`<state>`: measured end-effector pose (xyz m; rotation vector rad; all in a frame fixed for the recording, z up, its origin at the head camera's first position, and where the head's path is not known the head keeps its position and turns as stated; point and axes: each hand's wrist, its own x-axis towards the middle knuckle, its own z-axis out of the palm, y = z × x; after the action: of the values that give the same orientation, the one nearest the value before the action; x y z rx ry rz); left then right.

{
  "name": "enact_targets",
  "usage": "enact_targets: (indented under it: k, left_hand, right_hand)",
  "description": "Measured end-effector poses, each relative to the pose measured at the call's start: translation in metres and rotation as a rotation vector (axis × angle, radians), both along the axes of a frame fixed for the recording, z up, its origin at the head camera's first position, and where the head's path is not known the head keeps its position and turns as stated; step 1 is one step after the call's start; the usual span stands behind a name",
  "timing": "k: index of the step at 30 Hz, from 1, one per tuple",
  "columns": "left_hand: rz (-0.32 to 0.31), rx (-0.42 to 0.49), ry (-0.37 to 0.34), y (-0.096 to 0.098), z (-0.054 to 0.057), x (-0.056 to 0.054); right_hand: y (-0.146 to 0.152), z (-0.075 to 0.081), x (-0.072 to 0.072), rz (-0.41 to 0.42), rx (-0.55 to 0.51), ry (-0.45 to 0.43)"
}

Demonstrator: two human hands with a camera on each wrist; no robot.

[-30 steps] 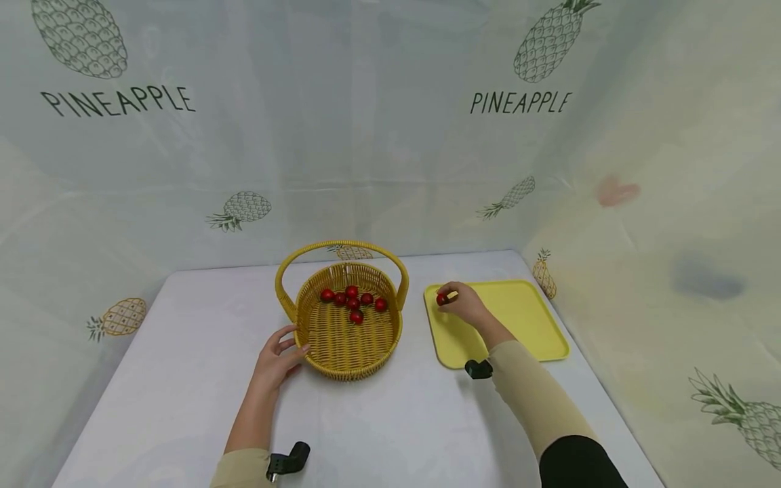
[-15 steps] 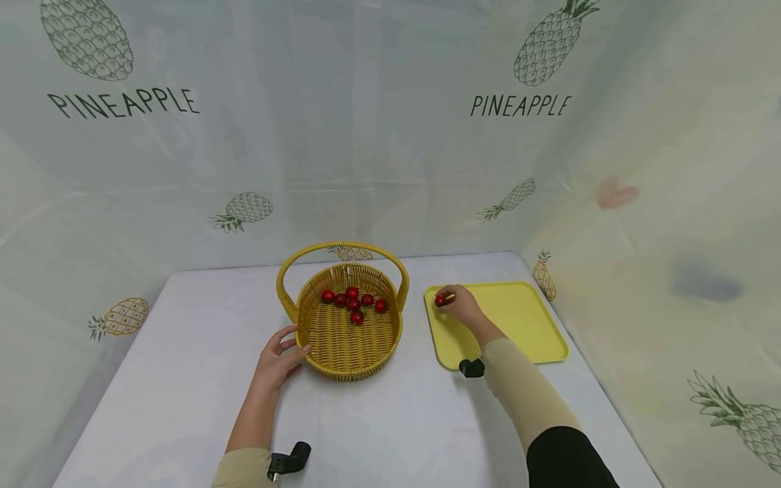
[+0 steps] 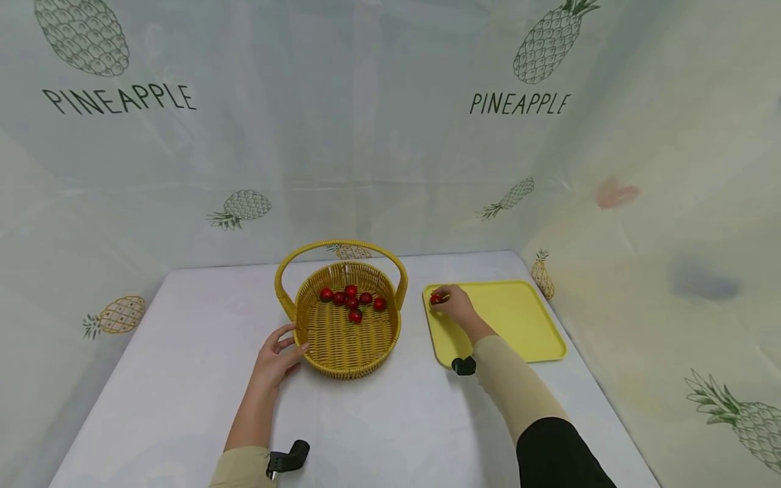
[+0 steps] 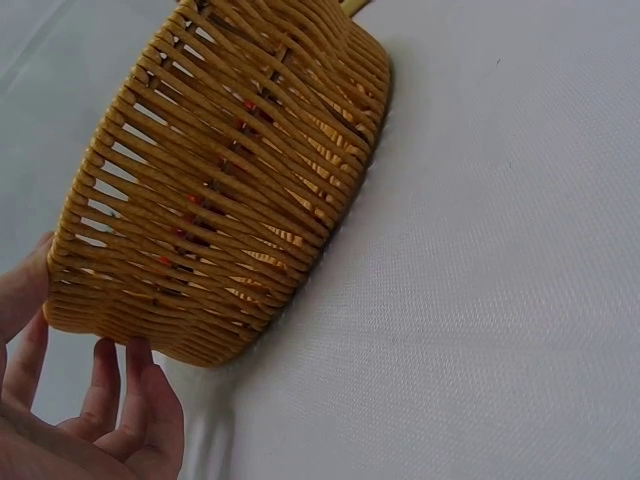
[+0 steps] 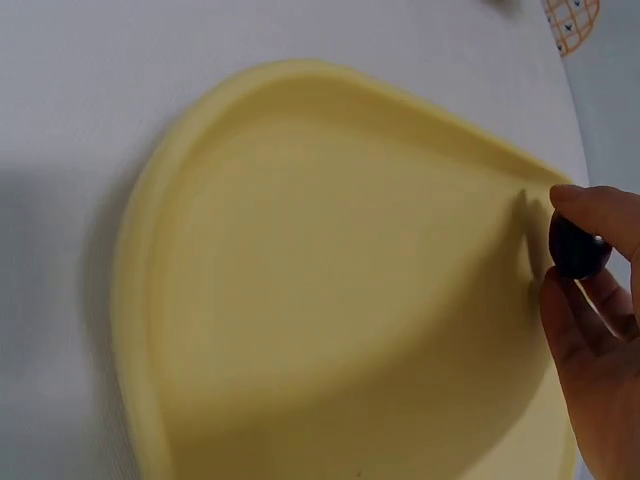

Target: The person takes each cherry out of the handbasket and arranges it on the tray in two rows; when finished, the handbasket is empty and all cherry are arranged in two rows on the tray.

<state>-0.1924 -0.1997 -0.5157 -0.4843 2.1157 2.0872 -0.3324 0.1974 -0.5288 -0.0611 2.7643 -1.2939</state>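
A yellow woven basket [image 3: 348,347] with a tall arched handle stands left of the table's middle, with several small round red fruits [image 3: 355,316] in its back half. My left hand [image 3: 276,357] grips its left rim, thumb over the edge and fingertips against the outer weave [image 4: 200,200]. My right hand [image 3: 455,306] pinches another small round red fruit [image 3: 435,299] between thumb and fingers, over the back left corner of a flat yellow tray [image 3: 512,318]. In the right wrist view this fruit [image 5: 577,247] looks almost black, close over the tray's rim.
A white cloth [image 3: 390,434] covers the table. Behind and to the right hang pale curtains [image 3: 378,156] printed with pineapples. A strip of table separates basket and tray. Each wrist wears a small black camera [image 3: 289,457].
My right hand has moved slightly left over the tray with the red fruit between its fingers. My left hand and the basket stay where they were.
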Motion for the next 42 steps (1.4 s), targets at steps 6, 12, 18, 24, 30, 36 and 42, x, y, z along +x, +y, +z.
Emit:
enact_targets:
  k: [6,12,18,24,30,36,42]
  left_hand:
    - [0.004,-0.002,0.001,0.0,-0.001,-0.001]
    - [0.005,0.001,0.007,-0.001,-0.001,-0.001]
    - [0.0,0.003,0.016,0.0,-0.001,-0.001]
    - [0.004,0.001,0.013,0.0,-0.002,-0.001]
    - [-0.002,-0.001,0.016,0.0,-0.001,0.0]
    - [-0.001,-0.002,0.014,0.0,-0.002,0.001]
    - [-0.007,0.001,0.02,0.0,-0.002,0.001]
  right_hand:
    - [-0.002,-0.003,-0.003,-0.001,0.004,-0.001]
    - [-0.002,-0.006,-0.005,-0.008,-0.002,-0.005]
    - [-0.001,-0.007,-0.005,-0.004,0.01,-0.013]
    - [-0.001,-0.006,-0.006,-0.007,0.018,-0.015]
    - [0.002,-0.004,-0.004,-0.005,0.005,-0.024]
    - [0.008,0.003,0.004,0.0,0.02,-0.001]
    - [0.015,0.013,0.014,0.009,0.02,0.01]
